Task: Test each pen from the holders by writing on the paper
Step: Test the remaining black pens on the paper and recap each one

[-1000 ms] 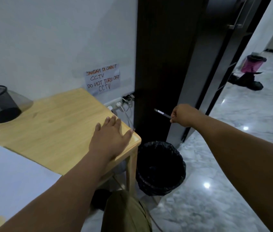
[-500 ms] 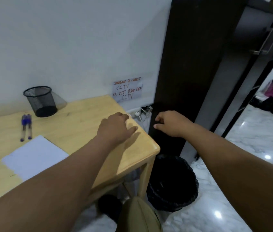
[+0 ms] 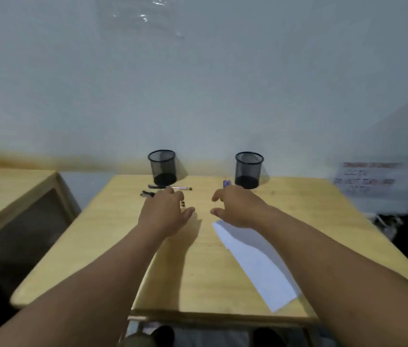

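Observation:
Two black mesh pen holders stand at the back of the wooden table [image 3: 112, 231], the left holder [image 3: 162, 167] and the right holder [image 3: 248, 169]; both look empty. A clear-barrelled pen [image 3: 170, 187] and a dark pen [image 3: 147, 194] lie in front of the left holder. A blue pen [image 3: 227, 183] lies beside the right holder. White paper [image 3: 255, 264] lies under my right forearm. My left hand [image 3: 164, 212] hovers palm down over the pens, fingers apart. My right hand [image 3: 238, 206] hovers above the paper's far corner, fingers loosely curled, holding nothing.
A second wooden table [image 3: 10, 196] stands at the left with a gap between. A paper sign [image 3: 368, 180] is on the wall at the right, above cables [image 3: 385, 221] and a dark cabinet edge. My shoes show under the table's front edge.
The pen my right hand held a second ago over the bin is gone. My view has swung left from the table's corner to the desk, and both hands have moved over its middle.

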